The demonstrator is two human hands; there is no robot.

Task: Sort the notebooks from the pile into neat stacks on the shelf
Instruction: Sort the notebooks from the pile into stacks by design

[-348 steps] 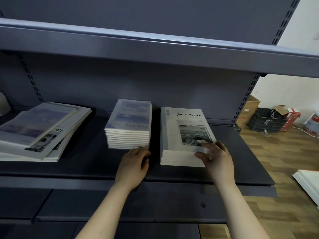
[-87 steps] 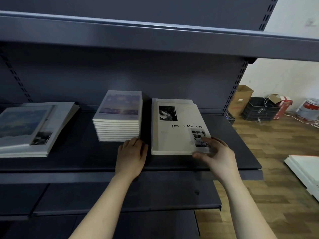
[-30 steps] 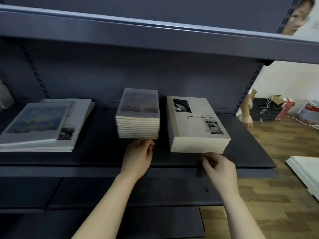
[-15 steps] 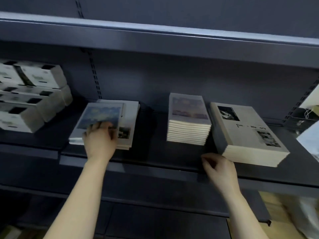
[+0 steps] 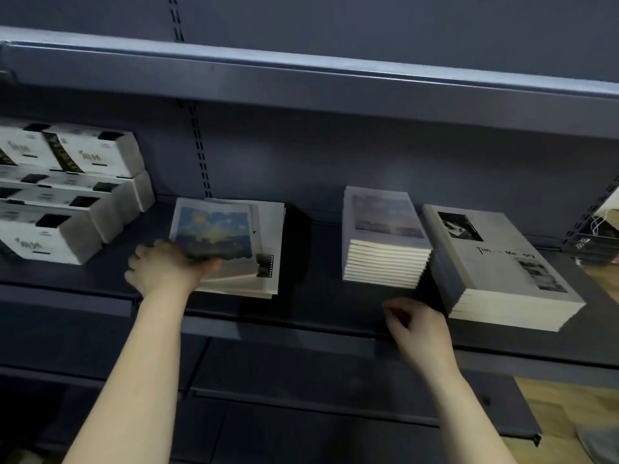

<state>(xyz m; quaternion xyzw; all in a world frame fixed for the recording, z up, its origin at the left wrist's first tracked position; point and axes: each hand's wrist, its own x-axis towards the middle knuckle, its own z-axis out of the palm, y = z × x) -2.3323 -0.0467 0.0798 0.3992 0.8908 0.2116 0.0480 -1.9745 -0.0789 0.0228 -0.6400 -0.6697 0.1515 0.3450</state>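
Observation:
On the dark shelf lie three groups of notebooks. The loose pile sits at the left, topped by a notebook with a blue and yellow cover. My left hand grips that top notebook at its near left corner and has its near edge lifted off the pile. A neat stack of small notebooks stands in the middle. Right of it is a neat stack of larger grey notebooks. My right hand rests on the shelf's front edge, fingers curled, holding nothing.
White boxes are stacked on the shelf at the far left, close to the pile. Another shelf runs overhead. A lower shelf juts out below my arms. Wooden floor shows at the lower right.
My view has swung left. My left hand left the middle stack, reached the pile and closed on its top notebook, whose near edge now lifts. My right hand stayed on the shelf's front edge.

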